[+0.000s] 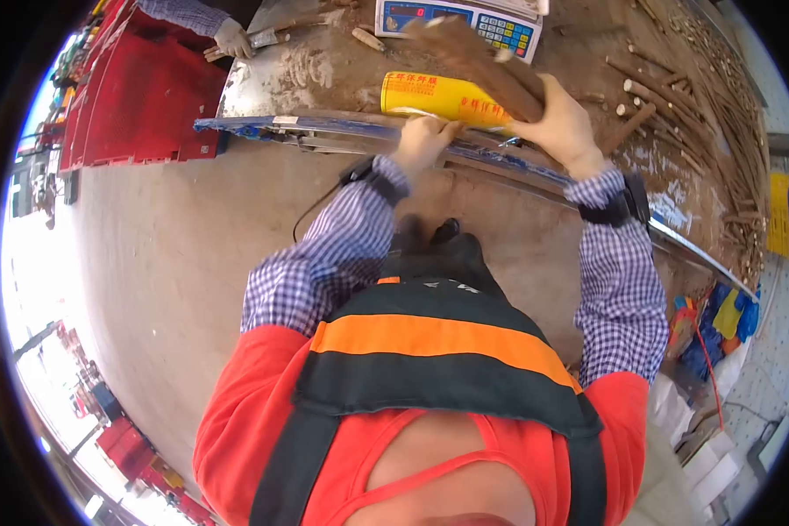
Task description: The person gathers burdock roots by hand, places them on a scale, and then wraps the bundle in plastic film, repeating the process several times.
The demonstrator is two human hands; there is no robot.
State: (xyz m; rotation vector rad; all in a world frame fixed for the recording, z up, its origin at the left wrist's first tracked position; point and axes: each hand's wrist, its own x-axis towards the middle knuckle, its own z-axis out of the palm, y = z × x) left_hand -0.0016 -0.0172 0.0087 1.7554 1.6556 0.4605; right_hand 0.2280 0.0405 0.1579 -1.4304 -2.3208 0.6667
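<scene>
A bundle of thick brown sticks (486, 66) is gripped in my right hand (563, 124), tilted over a yellow box with red lettering (438, 95). The box lies along the table's front edge, in front of the white digital scale (465, 22). My left hand (422, 143) is closed at the table edge, just below the box, with its fingers together near a thin whitish strip. What it holds, if anything, is too small to name. The far end of the bundle reaches up to the scale and is blurred.
Many thin brown sticks (714, 114) cover the right side of the table. Another person's hand (232, 39) holds short sticks at the upper left, beside red crates (149, 88). Colourful bags (729, 316) hang below the table's right end.
</scene>
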